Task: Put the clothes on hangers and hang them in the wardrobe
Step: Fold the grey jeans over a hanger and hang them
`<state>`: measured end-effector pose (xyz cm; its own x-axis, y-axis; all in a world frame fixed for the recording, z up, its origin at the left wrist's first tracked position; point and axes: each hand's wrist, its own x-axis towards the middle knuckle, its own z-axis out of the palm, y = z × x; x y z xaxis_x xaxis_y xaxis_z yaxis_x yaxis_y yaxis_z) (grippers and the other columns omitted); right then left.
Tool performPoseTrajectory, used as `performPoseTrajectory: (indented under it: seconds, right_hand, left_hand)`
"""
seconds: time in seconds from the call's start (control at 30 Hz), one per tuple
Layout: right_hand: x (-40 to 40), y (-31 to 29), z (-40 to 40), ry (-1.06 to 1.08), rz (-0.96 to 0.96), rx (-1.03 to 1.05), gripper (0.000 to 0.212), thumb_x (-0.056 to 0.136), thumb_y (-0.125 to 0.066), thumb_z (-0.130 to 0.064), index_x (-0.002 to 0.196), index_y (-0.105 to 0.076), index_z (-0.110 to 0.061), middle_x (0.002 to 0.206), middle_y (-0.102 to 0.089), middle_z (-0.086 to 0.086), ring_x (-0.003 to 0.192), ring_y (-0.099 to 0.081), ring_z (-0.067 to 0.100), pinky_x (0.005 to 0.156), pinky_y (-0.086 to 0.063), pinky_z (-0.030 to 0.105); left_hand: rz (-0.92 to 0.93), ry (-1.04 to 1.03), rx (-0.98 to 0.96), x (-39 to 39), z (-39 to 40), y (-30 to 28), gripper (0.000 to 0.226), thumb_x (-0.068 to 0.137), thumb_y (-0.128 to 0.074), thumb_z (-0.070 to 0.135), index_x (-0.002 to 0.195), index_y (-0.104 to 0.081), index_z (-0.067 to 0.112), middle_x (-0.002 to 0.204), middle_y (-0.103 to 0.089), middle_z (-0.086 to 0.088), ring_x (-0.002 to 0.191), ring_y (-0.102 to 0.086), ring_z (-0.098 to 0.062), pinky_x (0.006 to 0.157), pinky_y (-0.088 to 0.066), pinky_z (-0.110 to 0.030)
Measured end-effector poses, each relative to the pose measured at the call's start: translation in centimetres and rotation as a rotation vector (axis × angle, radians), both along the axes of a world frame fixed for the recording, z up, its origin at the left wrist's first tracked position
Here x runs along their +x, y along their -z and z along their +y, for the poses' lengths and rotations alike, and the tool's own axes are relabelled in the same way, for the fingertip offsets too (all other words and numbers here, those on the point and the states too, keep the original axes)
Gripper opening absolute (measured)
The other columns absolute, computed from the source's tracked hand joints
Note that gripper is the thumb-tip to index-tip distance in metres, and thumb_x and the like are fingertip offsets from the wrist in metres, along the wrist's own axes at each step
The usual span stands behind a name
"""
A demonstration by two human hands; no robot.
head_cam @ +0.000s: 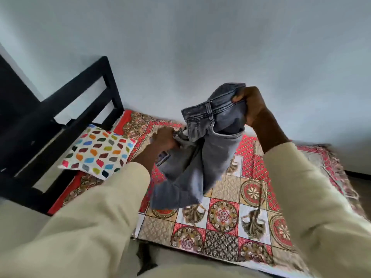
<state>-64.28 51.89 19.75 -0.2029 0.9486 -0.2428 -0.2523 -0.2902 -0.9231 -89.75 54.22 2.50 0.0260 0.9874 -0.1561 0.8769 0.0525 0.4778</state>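
Note:
A pair of grey jeans hangs in the air above the bed, its legs drooping down to the patterned bedspread. My right hand grips the waistband at the top, raised near the wall. Lower and to the left, my left hand grips another part of the waist area. Both arms wear beige sleeves. No hanger and no wardrobe are in view.
A white cushion with coloured patches lies at the head of the bed against the black slatted headboard. A pale blue wall stands right behind the bed. The bed's right edge shows a fringe.

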Motion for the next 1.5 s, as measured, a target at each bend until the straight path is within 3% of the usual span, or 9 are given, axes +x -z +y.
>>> performPoseTrajectory:
  seconds: [0.13,0.3,0.47,0.57,0.7,0.83,1.03,1.33,1.5]
  right_hand:
    - [5.2,-5.1,-4.4,0.044,-0.081,0.139,0.045,0.078,-0.03,0.006,0.065,-0.072,-0.005,0.068,-0.07,0.012,0.064,-0.066,0.028,0.066,-0.053,0.026]
    - [10.8,-6.5,-8.2,0.068,-0.189,0.224,0.049,0.075,-0.033,0.015,0.055,-0.071,-0.007,0.059,-0.068,0.008,0.055,-0.066,0.021,0.054,-0.052,0.021]
    - [13.1,-6.0,-10.5,0.037,-0.23,0.189,0.025,0.051,-0.043,0.003,0.068,-0.062,0.0,0.066,-0.065,0.014,0.062,-0.062,0.031,0.063,-0.05,0.03]
    - [12.7,-6.9,-11.9,-0.054,-0.16,0.21,0.02,0.05,-0.042,0.0,0.051,-0.062,-0.004,0.056,-0.062,0.011,0.052,-0.061,0.027,0.054,-0.05,0.024]
    - [12.4,-7.5,-12.5,-0.034,0.064,0.264,0.01,0.046,-0.056,-0.01,0.037,-0.053,-0.01,0.044,-0.055,0.005,0.04,-0.055,0.02,0.05,-0.045,0.016]
    - [12.8,-6.0,-11.4,0.032,0.083,0.225,0.035,0.018,-0.075,-0.014,0.043,-0.051,-0.009,0.051,-0.055,0.007,0.048,-0.054,0.025,0.059,-0.044,0.024]
    - [11.7,-6.1,-13.7,0.078,0.094,0.218,0.009,0.03,-0.057,-0.009,0.039,-0.052,-0.008,0.045,-0.054,0.006,0.042,-0.054,0.023,0.051,-0.046,0.019]
    - [15.9,-5.7,-14.6,0.32,0.02,0.2,0.017,0.04,-0.058,-0.007,0.057,-0.053,-0.005,0.057,-0.056,0.01,0.054,-0.056,0.029,0.061,-0.045,0.026]
    - [19.3,-3.8,-14.6,0.57,-0.121,0.134,0.037,0.053,-0.036,0.004,0.068,-0.069,-0.003,0.071,-0.065,0.016,0.071,-0.062,0.033,0.07,-0.052,0.032]
  left_hand:
    - [-0.119,0.222,-0.266,2.7,-2.0,-4.4,0.036,0.066,-0.088,0.018,0.096,-0.069,0.012,0.089,-0.069,-0.007,0.086,-0.065,-0.023,0.071,-0.052,-0.029]
    - [0.166,0.41,-0.615,3.6,-4.1,-5.9,0.016,0.079,-0.074,-0.004,0.089,-0.063,0.002,0.061,-0.065,0.0,0.048,-0.056,-0.008,0.044,-0.043,-0.017]
    - [-0.17,0.352,-0.352,5.3,-4.7,-4.9,0.009,0.077,-0.074,0.005,0.085,-0.07,0.005,0.088,-0.07,-0.016,0.079,-0.062,-0.024,0.082,-0.051,-0.039]
    - [-0.461,0.398,-0.315,7.1,-5.4,-6.2,0.048,0.059,-0.077,0.013,0.101,-0.063,-0.007,0.093,-0.069,-0.014,0.087,-0.061,-0.022,0.088,-0.045,-0.039]
    - [-0.188,0.595,-0.427,9.5,-5.9,-7.6,0.057,0.06,-0.088,0.026,0.108,-0.066,0.003,0.112,-0.07,-0.012,0.106,-0.061,-0.027,0.096,-0.041,-0.038]
    - [0.01,0.683,-0.489,11.7,-7.6,-6.4,0.025,0.074,-0.081,0.034,0.087,-0.072,0.016,0.088,-0.068,-0.002,0.096,-0.059,-0.024,0.093,-0.043,-0.036]
    - [-0.061,0.733,-0.376,14.3,-8.6,-3.7,0.112,0.06,-0.089,0.037,0.151,-0.031,0.007,0.15,-0.041,-0.006,0.135,-0.042,-0.031,0.114,-0.032,-0.045]
    - [-0.01,0.72,-0.07,14.9,-7.8,-4.8,0.04,0.07,-0.082,0.048,0.084,-0.077,0.011,0.073,-0.069,-0.003,0.067,-0.061,-0.015,0.07,-0.05,-0.03]
    - [-0.029,0.513,0.288,9.3,-4.8,-7.8,0.049,0.088,-0.048,0.062,0.093,-0.064,0.016,0.083,-0.061,-0.007,0.082,-0.064,-0.03,0.064,-0.041,-0.033]
